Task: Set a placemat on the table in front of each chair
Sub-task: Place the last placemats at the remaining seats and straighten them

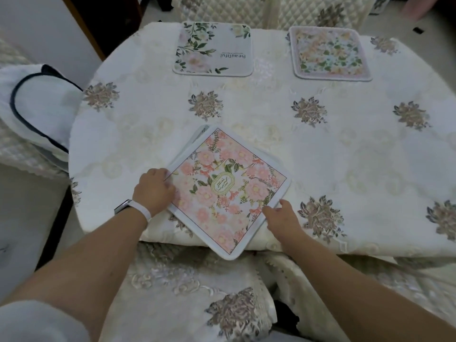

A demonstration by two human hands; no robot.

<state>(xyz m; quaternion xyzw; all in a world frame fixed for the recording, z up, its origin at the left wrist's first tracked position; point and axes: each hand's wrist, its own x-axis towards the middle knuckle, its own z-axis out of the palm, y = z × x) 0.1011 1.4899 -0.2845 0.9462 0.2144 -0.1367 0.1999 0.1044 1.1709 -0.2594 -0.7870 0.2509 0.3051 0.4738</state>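
A pink floral placemat (229, 191) with a white border lies turned like a diamond at the table's near edge, its lower corner hanging over. Under it another placemat (197, 135) peeks out at the upper left. My left hand (154, 190) grips the pink mat's left edge. My right hand (281, 218) holds its lower right edge. Across the table lie two more mats: a white one with green leaves and the word "Beautiful" (213, 49), and a pink-rimmed flowered one (329, 54), each before a quilted chair.
The table (345, 149) wears a cream embroidered cloth with grey-brown flower motifs. Quilted chair backs (308, 9) stand at the far side. A white cushion with dark piping (37, 107) sits on the chair at the left. A covered chair seat (197, 297) is below me.
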